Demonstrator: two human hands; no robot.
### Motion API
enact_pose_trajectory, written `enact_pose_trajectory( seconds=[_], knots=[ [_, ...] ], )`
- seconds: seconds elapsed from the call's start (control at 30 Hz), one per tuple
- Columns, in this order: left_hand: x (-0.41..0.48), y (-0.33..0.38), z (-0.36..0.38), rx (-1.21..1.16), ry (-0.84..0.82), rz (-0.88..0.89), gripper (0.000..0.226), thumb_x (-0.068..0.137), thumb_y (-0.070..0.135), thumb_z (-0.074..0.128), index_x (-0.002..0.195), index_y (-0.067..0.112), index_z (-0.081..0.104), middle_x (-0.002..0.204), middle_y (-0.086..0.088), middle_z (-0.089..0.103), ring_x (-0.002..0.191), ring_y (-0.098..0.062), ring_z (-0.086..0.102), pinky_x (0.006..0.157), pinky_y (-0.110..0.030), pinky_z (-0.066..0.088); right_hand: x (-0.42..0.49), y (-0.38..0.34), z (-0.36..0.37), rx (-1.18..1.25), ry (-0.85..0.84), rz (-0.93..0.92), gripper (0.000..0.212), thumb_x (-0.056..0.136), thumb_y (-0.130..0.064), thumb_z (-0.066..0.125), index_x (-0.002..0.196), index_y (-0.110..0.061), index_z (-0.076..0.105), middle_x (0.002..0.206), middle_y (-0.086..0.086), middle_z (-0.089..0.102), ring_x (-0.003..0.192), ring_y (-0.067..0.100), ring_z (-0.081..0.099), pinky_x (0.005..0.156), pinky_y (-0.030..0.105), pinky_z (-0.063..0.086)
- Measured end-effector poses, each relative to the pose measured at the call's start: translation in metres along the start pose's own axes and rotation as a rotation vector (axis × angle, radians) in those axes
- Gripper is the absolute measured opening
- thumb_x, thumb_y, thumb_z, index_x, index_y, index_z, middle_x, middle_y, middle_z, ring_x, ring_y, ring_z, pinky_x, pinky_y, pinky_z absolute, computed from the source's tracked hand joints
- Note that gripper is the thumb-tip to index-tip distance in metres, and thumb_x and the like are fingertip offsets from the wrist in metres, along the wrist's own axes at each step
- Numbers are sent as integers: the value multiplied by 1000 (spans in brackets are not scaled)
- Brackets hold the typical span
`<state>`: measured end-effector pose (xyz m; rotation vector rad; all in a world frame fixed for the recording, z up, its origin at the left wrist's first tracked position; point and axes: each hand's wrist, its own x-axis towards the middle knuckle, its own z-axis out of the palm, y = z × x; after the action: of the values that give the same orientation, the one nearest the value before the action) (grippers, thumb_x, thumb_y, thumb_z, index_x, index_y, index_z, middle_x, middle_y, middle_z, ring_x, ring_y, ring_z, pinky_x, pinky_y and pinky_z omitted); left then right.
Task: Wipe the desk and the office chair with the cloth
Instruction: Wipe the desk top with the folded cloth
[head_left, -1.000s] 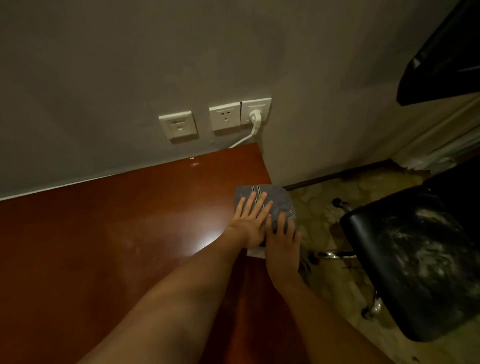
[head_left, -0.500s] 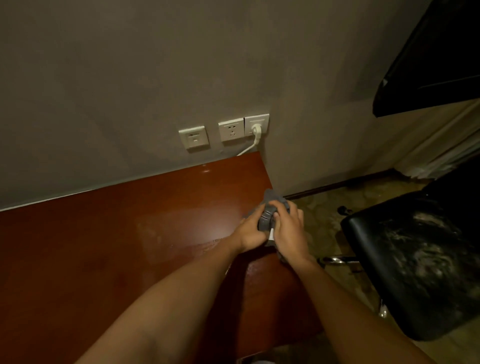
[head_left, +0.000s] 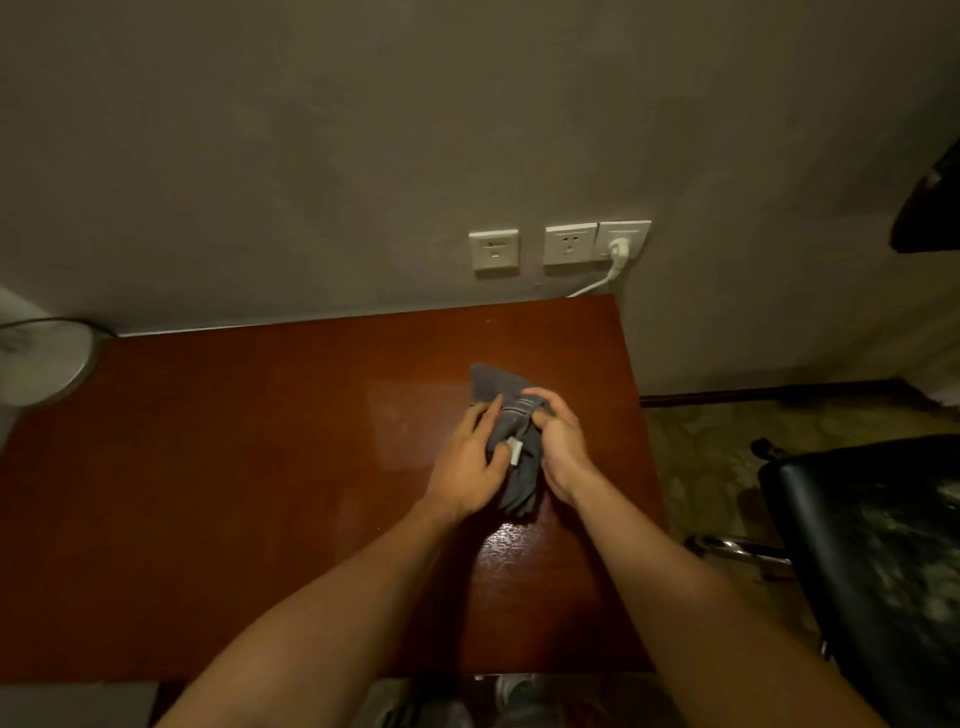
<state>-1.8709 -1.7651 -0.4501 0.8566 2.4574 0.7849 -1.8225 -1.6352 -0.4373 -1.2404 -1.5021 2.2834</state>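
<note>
The left hand (head_left: 467, 462) and the right hand (head_left: 562, 448) are gripping the bunched grey cloth (head_left: 517, 480) between them, over the right part of the desk (head_left: 260, 467). The fingers of both hands are curling round the fabric, and the left thumb is pressing beside the white tag (head_left: 515, 450). One cloth corner is projecting beyond the fingertips toward the wall. The office chair (head_left: 883, 545) is standing to the right.
</note>
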Motion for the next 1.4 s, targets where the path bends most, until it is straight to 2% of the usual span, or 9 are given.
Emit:
enact_pose_trajectory(
  seconds=[0.2,0.37,0.57,0.7,0.87,1.03,1.17,1.27,1.4],
  knots=[
    [-45,-69,-21,146,76,-85,64,101,36,36,159,30,10,167,6,9,151,-15,15,120,-37,25,-7,26,61,265,-165,310,27,98,-16,40,87,-7,63,83,13,66,75,26,62,70,35,52],
    [-80,-112,-38,368,125,-146,67,104,34,36,159,20,2,167,-3,-1,153,-20,3,122,-30,-2,-11,61,116,-116,-280,228,12,82,-20,66,89,-23,75,115,14,69,107,30,65,97,44,51],
    [-81,-148,-38,499,-106,-67,73,101,52,26,159,13,2,165,-7,-12,153,-22,-11,121,-39,-14,-10,76,130,-439,-274,55,32,89,1,57,96,-27,70,112,5,69,91,15,63,77,20,51],
    [-71,-152,-33,458,-136,17,63,99,47,20,156,21,28,166,-8,12,153,-25,7,123,-42,-5,-10,90,113,-1025,-83,-221,37,85,-9,62,115,-30,65,146,1,46,137,25,34,115,39,27],
    [-47,-155,-37,368,-91,79,45,94,22,47,137,9,53,147,-17,45,140,-32,36,122,-43,16,-32,118,108,-1188,16,-436,45,85,-23,64,128,-23,56,147,8,40,138,31,31,114,50,25],
    [-33,-174,-38,399,-97,130,50,93,31,60,136,8,52,147,-18,44,139,-33,40,119,-42,21,-17,147,117,-1364,-57,-349,71,95,-49,54,155,-22,27,166,15,7,152,35,8,120,53,15],
    [-26,-195,-36,396,-170,162,57,93,31,62,142,8,47,153,-20,38,143,-36,35,118,-46,24,-3,154,118,-1512,-137,-397,77,94,-44,58,158,-21,20,166,17,3,151,39,5,118,58,20],
    [-26,-206,-34,424,-211,118,60,101,39,38,151,7,31,164,-17,16,153,-32,8,124,-46,11,6,155,119,-1581,-142,-471,81,87,-39,70,155,-23,28,162,17,21,147,38,19,111,61,32],
    [-27,-223,-37,487,-258,-21,74,97,51,-5,157,9,-4,162,-13,-22,149,-28,-24,124,-43,-9,20,155,143,-1642,-182,-516,81,87,-43,70,156,-28,29,163,14,25,145,35,30,102,60,42]
  ],
)
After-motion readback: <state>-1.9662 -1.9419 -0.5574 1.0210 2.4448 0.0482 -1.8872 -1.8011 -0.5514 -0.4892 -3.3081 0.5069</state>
